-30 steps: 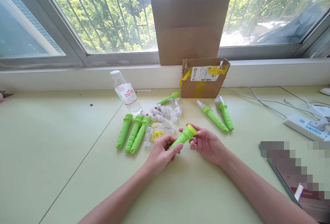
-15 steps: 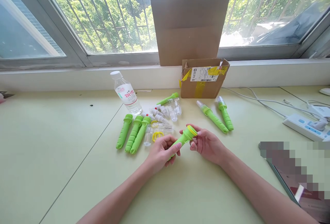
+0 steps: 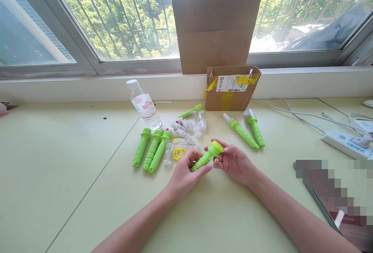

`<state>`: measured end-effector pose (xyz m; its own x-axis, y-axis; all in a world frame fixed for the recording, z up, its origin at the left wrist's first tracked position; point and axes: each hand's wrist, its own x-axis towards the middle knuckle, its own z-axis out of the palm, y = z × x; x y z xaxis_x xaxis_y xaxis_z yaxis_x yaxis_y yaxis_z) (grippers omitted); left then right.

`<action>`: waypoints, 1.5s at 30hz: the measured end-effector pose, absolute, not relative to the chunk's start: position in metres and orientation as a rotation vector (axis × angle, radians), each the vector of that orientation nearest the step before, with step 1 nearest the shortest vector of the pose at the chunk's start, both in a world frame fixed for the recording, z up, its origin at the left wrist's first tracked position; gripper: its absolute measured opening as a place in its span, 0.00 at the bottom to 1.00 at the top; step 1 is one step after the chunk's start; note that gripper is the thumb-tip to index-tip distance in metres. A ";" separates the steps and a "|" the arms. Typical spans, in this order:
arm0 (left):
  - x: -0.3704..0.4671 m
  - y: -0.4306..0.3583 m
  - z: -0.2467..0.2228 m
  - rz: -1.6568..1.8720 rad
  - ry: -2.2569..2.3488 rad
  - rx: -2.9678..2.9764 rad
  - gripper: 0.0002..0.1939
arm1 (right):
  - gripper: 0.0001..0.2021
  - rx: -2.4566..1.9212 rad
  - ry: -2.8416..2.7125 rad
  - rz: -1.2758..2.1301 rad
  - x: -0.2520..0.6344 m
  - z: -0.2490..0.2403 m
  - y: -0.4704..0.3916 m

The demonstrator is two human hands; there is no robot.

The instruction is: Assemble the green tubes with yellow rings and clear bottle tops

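Observation:
A green plastic handle [image 3: 204, 161] with a wide threaded end lies tilted between my hands, just above the table. Around its lower part is my left hand [image 3: 185, 174], the thumb raised off its side and the fingers behind it. My right hand [image 3: 236, 163] grips the wide end, where a yellow ring [image 3: 217, 146] sits around the rim. To the left rest several green handles [image 3: 142, 148] without covers. Clear ribbed caps [image 3: 168, 154], loose yellow rings [image 3: 179, 153] and white parts [image 3: 182, 134] are grouped behind my left hand.
Two handles with clear tips [image 3: 241, 132] lie at the right, and another handle [image 3: 190, 111] lies behind the caps. A water bottle [image 3: 145, 107] and cardboard box [image 3: 229, 94] stand at the back. A power strip [image 3: 344, 143], cables and a phone [image 3: 320, 206] occupy the right side.
My left thumb has lifted from the handle, and that hand's grip has shifted slightly. The right hand stays at the ringed end. The whole view has drifted a little.

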<state>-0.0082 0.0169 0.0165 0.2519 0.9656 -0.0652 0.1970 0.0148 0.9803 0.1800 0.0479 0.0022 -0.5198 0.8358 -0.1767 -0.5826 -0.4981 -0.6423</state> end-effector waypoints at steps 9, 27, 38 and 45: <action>-0.009 0.016 0.012 0.945 1.230 1.469 0.14 | 0.17 -0.641 -0.667 2.045 0.180 0.000 0.049; -0.011 0.018 0.019 0.884 1.148 1.411 0.14 | 0.14 -0.678 -0.664 2.032 0.181 0.001 0.049; -0.015 0.020 0.019 0.815 1.053 1.354 0.16 | 0.14 -0.656 -0.639 2.047 0.183 0.000 0.048; -0.019 0.021 0.018 0.763 1.002 1.376 0.17 | 0.16 -0.553 -0.693 2.139 0.183 0.002 0.048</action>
<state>-0.0191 0.0215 0.0181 0.4117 0.9028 -0.1242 0.1198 0.0816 0.9894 0.1829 0.0478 0.0016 -0.5818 0.7995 -0.1498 -0.5595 -0.5270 -0.6397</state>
